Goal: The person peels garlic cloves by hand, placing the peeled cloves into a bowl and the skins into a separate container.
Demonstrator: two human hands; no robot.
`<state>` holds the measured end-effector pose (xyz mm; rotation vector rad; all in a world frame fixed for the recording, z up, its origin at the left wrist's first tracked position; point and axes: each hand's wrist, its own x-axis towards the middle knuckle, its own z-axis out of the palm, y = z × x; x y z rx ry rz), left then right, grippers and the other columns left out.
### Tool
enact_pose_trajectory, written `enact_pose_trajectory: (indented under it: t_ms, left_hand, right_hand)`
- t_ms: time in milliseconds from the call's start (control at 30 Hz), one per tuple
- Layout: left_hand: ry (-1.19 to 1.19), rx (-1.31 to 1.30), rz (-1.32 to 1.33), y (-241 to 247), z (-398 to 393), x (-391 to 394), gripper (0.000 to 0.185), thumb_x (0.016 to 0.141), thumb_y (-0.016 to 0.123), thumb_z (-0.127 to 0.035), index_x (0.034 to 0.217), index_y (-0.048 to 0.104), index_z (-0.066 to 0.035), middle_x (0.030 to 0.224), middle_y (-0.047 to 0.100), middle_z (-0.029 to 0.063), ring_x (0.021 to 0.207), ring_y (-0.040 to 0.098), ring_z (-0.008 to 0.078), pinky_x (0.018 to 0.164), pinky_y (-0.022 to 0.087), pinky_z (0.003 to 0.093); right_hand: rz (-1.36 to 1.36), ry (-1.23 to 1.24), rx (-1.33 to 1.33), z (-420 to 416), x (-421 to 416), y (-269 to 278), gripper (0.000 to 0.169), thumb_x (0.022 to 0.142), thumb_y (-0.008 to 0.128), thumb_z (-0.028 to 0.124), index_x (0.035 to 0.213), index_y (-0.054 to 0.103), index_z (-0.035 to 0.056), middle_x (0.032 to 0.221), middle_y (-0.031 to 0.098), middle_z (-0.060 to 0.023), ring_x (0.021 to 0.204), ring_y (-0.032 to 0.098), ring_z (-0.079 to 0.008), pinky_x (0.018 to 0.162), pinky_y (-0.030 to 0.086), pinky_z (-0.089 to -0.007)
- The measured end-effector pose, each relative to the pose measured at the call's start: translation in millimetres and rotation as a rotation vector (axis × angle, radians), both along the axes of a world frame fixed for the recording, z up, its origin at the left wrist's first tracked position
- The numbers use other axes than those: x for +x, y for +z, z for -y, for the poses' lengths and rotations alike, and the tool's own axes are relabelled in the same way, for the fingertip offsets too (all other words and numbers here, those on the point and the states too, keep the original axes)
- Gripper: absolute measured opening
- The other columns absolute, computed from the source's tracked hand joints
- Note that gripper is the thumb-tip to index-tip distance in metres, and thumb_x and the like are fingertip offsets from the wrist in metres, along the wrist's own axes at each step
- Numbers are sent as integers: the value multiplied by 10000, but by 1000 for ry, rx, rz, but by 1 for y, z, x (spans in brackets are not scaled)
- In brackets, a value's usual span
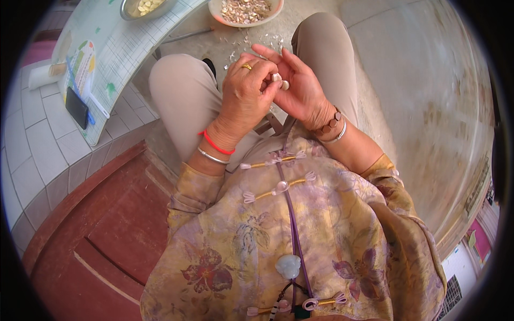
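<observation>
My left hand [249,86], back up with a gold ring, pinches pale garlic cloves [276,77] between its thumb and fingertips. Just below the thumb tip shows another rounded clove [285,85], close to the right palm; whether it touches the palm is unclear. Cupped beside and under them is my right hand [302,86], palm showing, its fingers spread apart. Beyond the knees, a bowl [217,19] holds many loose garlic skins or cloves. A metal bowl [127,15] of peeled, pale yellow cloves stands on the table at the upper left.
The patterned tabletop [132,50] carries a dark phone [76,107], a hand fan [83,64] and a white roll [42,78]. Bits of skin [235,54] lie scattered on the floor between the knees. Reddish wooden panels [120,216] stand at the lower left.
</observation>
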<state>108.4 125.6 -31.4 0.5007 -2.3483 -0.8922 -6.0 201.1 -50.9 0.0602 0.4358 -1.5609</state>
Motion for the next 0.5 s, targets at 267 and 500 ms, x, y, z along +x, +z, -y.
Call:
enact_pose_trajectory:
  t_ms: [267,500]
  left_hand:
    - [153,368,-156,4,14,13,147,755,648,15,898,618,0,786,640,72,720,609,143,684,499,283]
    - [144,663,-177,6,11,15,145,794,643,5,932,600,21,808,634,51,714,584,80,656,490,222]
  right_hand:
    - [51,-20,2,0,0,2,408,977,414,278,1255,486,-11,1198,505,-152,1126,494,-285,1002,404,-385]
    - [-314,34,-17,1,5,-3,217,923,565,189,1043,598,12,925,559,-41,855,525,-127,800,452,-282]
